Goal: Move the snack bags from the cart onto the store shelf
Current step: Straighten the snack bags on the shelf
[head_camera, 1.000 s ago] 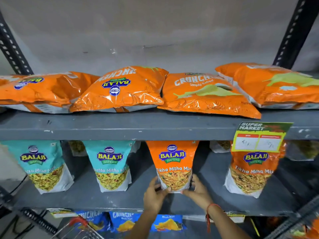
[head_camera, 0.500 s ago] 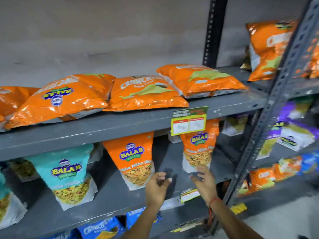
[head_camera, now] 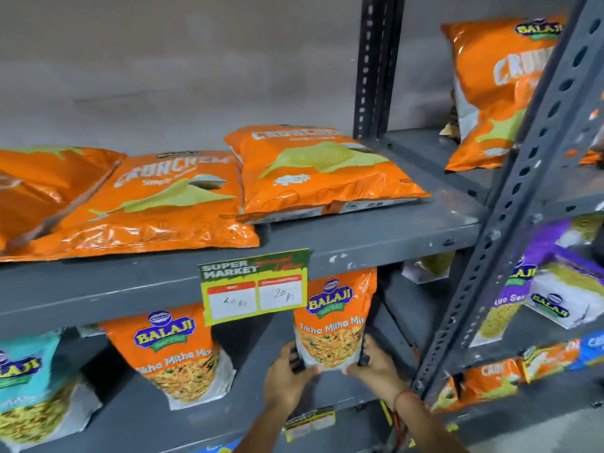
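Note:
An orange Tikha Mitha Mix bag (head_camera: 333, 322) stands upright on the lower grey shelf (head_camera: 261, 397), its top half behind a price tag. My left hand (head_camera: 287, 377) grips its lower left corner and my right hand (head_camera: 376, 364) grips its lower right edge. A second orange Tikha Mitha Mix bag (head_camera: 176, 351) stands to the left, and a teal mix bag (head_camera: 32, 387) beyond it. Three orange Crunchem bags (head_camera: 163, 204) lie flat on the upper shelf (head_camera: 376, 237). The cart is out of view.
A green and yellow price tag (head_camera: 255, 289) hangs from the upper shelf's front edge. A perforated grey upright (head_camera: 510, 210) stands at the right, with purple, white and orange bags (head_camera: 552, 289) on the neighbouring rack. A concrete wall is behind.
The view swung right. Both hands let go of the middle orange mix bag, moved right along the lower shelf and took hold of the rightmost orange mix bag.

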`<state>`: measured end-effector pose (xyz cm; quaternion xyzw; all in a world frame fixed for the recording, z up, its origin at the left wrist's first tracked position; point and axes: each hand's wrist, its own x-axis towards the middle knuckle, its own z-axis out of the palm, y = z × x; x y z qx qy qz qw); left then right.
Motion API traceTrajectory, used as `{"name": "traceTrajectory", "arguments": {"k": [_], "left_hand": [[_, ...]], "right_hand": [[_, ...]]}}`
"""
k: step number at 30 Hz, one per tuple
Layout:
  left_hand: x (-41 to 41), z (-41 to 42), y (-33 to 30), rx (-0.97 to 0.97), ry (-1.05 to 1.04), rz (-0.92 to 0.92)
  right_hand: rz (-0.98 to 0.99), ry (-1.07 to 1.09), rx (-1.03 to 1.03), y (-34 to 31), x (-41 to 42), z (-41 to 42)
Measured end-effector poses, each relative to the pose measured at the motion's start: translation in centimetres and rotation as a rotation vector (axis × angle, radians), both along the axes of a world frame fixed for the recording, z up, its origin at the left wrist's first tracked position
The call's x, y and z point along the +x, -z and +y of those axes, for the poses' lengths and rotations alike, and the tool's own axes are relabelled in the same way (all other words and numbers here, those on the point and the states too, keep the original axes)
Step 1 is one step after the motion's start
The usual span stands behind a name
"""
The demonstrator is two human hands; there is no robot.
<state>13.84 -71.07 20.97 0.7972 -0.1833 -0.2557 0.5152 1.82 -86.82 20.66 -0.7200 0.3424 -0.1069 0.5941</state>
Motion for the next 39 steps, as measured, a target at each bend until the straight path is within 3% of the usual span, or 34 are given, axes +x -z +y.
{"name": "traceTrajectory", "arguments": {"k": [8, 10, 14, 16, 23, 30, 34, 39], "left_hand": [[-1.4, -0.1, -0.4, -0.034, -0.048, -0.01], [-1.9, 0.9, -0.5, -0.051, -0.06, 0.007], [-3.0, 5.4, -1.8, -0.063, -0.12, 0.025], [-3.0, 9.1, -2.4, -0.143, -0.184, 0.054], [-0.3, 29.7, -6.9, -0.181, -0.431, -0.115], [5.8, 49.3, -11.3, -0.118, -0.701, -0.255], [10.2, 55.5, -10.9, -0.088, -0.786, -0.247], [16.5, 59.4, -8.0, -0.069, -0.866, -0.169]], "right_hand": [[-0.031, -0.034, -0.039, 0.5, -0.1, -0.6], [-0.049, 0.096, -0.072, 0.7, -0.1, 0.7], [-0.033, 0.565, -0.231, 0.2, -0.8, 6.6], [-0.035, 0.619, -0.296, 0.3, -0.7, 10.6], [-0.199, 0.362, -0.3, -1.5, 4.8, 28.0], [-0.41, -0.152, -0.224, -6.2, 12.5, 45.3], [-0.364, -0.401, -0.253, -5.5, 17.7, 51.2], [-0.233, -0.58, -0.129, -3.1, 26.6, 55.1]]}}
